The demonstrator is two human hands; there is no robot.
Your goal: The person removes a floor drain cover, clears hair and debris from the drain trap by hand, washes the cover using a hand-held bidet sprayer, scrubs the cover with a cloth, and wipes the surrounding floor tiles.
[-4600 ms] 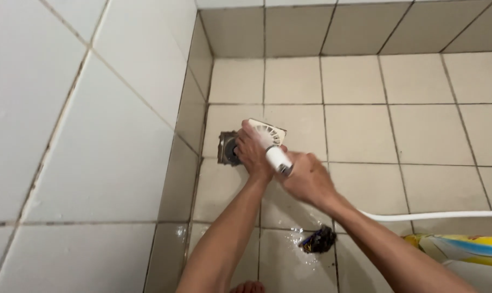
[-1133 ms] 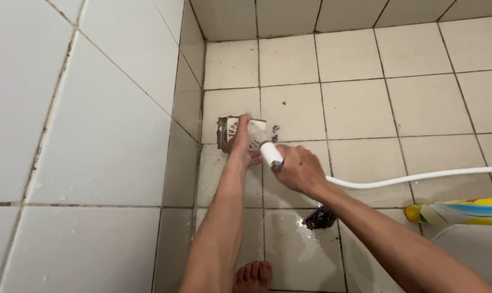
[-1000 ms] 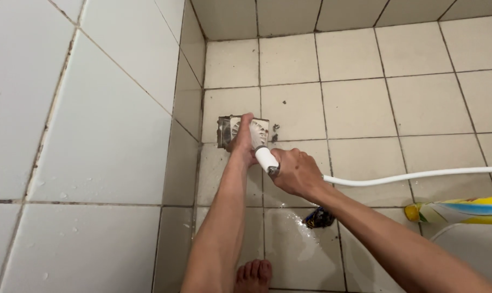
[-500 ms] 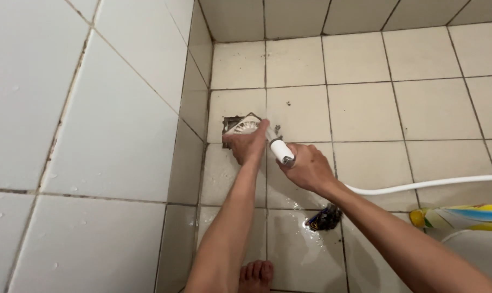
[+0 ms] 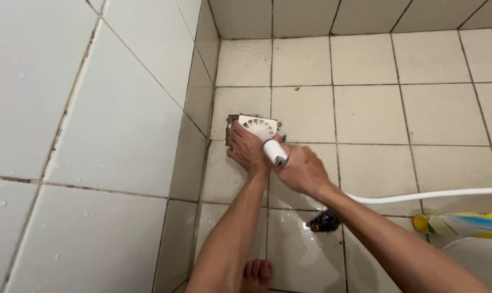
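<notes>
My left hand [image 5: 247,150] presses down on a square cream drain cover [image 5: 258,127] that lies over the dark drain opening in the tiled floor, next to the wall. My right hand [image 5: 304,169] grips a white spray nozzle [image 5: 275,152] whose tip points at the cover. A white hose [image 5: 435,195] runs from that hand off to the right edge. The fingers of my left hand cover the near corner of the drain cover.
A dark clump of debris [image 5: 324,221] lies on the wet tile below my right forearm. A yellow and blue bottle [image 5: 462,224] lies at the right edge. My bare foot [image 5: 255,273] is at the bottom. The tiled wall [image 5: 94,135] rises on the left.
The drain cover has gone from lifted and tilted in my left hand to lying flat over the opening. The nozzle has stayed close beside it.
</notes>
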